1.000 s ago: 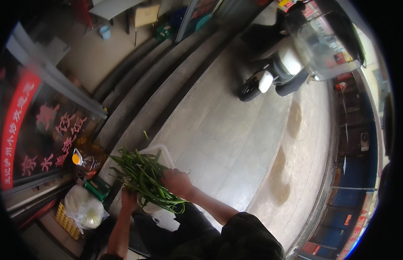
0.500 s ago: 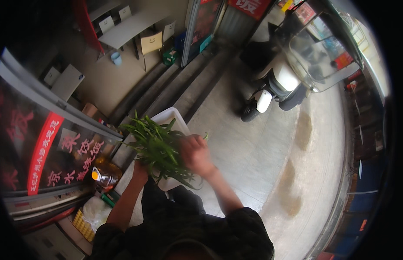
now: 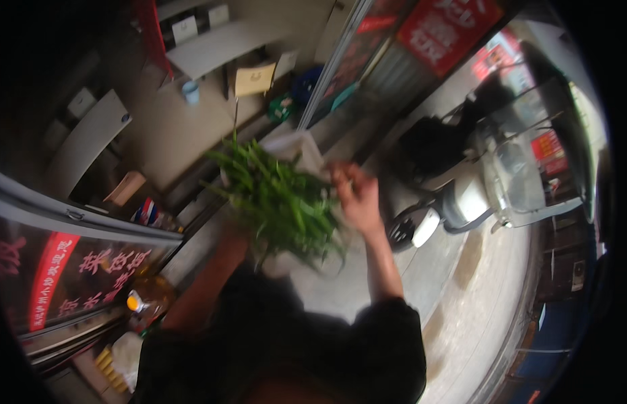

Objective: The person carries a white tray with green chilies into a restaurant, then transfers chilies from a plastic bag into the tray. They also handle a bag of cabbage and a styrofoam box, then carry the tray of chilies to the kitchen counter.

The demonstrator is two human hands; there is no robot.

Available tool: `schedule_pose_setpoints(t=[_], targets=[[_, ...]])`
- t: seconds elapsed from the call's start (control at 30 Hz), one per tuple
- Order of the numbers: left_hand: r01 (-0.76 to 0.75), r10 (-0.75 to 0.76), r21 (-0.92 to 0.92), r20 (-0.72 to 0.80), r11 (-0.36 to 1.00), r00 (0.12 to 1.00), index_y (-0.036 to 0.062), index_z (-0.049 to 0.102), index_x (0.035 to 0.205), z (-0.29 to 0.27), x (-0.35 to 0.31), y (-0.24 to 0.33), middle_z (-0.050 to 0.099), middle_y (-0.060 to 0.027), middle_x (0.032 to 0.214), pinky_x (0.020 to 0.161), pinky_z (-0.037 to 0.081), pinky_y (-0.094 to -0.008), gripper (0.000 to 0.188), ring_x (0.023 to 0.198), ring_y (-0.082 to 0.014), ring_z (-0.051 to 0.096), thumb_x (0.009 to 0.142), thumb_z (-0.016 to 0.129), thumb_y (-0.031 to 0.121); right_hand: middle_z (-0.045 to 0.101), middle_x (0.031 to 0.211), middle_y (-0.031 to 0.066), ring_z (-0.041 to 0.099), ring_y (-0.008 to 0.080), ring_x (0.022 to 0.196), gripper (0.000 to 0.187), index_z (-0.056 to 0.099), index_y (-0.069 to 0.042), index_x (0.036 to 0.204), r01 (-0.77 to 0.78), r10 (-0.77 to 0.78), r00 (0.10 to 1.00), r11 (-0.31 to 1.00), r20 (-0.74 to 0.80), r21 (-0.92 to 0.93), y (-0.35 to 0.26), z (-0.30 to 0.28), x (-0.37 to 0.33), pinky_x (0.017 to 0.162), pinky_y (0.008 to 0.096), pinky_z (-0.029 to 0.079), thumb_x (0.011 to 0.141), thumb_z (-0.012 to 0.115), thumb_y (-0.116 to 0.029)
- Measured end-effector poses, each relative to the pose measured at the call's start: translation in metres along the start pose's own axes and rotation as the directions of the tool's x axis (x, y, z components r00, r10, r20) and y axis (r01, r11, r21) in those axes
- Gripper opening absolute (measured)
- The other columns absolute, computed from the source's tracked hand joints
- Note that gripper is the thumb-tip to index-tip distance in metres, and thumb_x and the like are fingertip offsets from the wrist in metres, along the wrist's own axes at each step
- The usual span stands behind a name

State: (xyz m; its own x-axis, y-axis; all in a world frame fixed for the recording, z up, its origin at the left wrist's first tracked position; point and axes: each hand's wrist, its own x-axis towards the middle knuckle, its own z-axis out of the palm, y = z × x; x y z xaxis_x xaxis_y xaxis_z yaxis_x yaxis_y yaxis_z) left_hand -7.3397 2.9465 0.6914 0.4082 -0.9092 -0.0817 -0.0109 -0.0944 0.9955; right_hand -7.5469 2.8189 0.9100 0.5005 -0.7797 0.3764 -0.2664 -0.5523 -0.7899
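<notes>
A heap of long green peppers [image 3: 283, 205], blurred by motion, fills a white plastic basin [image 3: 312, 149] in front of my body. Only the far rim and part of the side of the basin show. My right hand [image 3: 357, 198] is closed, its fingers curled round the basin's right edge beside the peppers. At the near left side of the basin is my left hand [image 3: 234, 246]; the peppers and blur hide its fingers, so its grip cannot be made out.
Steps lead to a doorway at the left, with tables [image 3: 215, 48] and a chair [image 3: 254, 79] inside. A glass door [image 3: 77, 276] stands at the left, an oil bottle [image 3: 148, 303] beside it. A white scooter [image 3: 465, 202] is parked at the right.
The view has turned and shifted, bringing the scooter and doorway closer. My right hand has moved from over the peppers to the basin's right edge. The basin stays in front of me.
</notes>
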Motion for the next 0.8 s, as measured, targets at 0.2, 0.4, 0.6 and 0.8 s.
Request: schedule_pose_setpoints(t=[0.2, 0.4, 0.6, 0.8], targets=[[-0.058, 0.057, 0.3, 0.013, 0.952, 0.998, 0.0015, 0.058, 0.116, -0.039, 0.103, 0.104, 0.062, -0.0166, 0.109, 0.08, 0.049, -0.0356, 0.038, 0.098, -0.0268, 0.06, 0.079, 0.061, 0.006, 0.066, 0.101, 0.0077, 0.06, 0.0146, 0.092, 0.022, 0.063, 0.0, 0.106, 0.03, 0.063, 0.911, 0.976, -0.408, 0.216, 0.031, -0.044, 0.107, 0.086, 0.0281, 0.045, 0.096, 0.05, -0.014], [-0.146, 0.185, 0.699, 0.019, 0.7, 0.982, 0.0043, 0.057, 0.114, -0.076, 0.204, 0.051, 0.062, -0.0131, 0.103, 0.079, 0.048, -0.0373, 0.033, 0.093, -0.0271, 0.06, 0.083, 0.057, 0.012, 0.066, 0.099, 0.0147, 0.064, 0.0225, 0.091, 0.034, 0.058, 0.006, 0.111, 0.03, 0.266, 0.853, 0.835, -0.45, 0.55, 0.157, -0.093, 0.208, 0.085, 0.0336, 0.051, 0.098, 0.046, -0.024], [-0.013, 0.384, 0.937, -0.13, 0.35, 0.914, 0.0061, 0.059, 0.111, -0.1, 0.304, 0.035, 0.063, -0.0113, 0.104, 0.078, 0.05, -0.0358, 0.03, 0.092, -0.0258, 0.062, 0.083, 0.053, 0.013, 0.066, 0.095, 0.0159, 0.065, 0.022, 0.084, 0.032, 0.057, 0.006, 0.106, -0.151, 0.38, 0.852, 0.837, -0.36, 0.526, 0.299, -0.086, 0.292, 0.077, 0.033, 0.052, 0.097, 0.047, -0.023], [0.131, 0.13, 0.314, -0.688, 0.94, 0.714, 0.006, 0.059, 0.113, -0.163, 0.356, 0.005, 0.063, -0.012, 0.108, 0.071, 0.052, -0.039, 0.033, 0.093, -0.025, 0.063, 0.081, 0.059, 0.014, 0.066, 0.089, 0.0151, 0.065, 0.0213, 0.074, 0.028, 0.057, 0.006, 0.102, -0.373, 0.524, 0.823, 0.79, -0.22, 0.486, 0.407, -0.046, 0.328, 0.068, 0.0311, 0.054, 0.097, 0.044, -0.018]])
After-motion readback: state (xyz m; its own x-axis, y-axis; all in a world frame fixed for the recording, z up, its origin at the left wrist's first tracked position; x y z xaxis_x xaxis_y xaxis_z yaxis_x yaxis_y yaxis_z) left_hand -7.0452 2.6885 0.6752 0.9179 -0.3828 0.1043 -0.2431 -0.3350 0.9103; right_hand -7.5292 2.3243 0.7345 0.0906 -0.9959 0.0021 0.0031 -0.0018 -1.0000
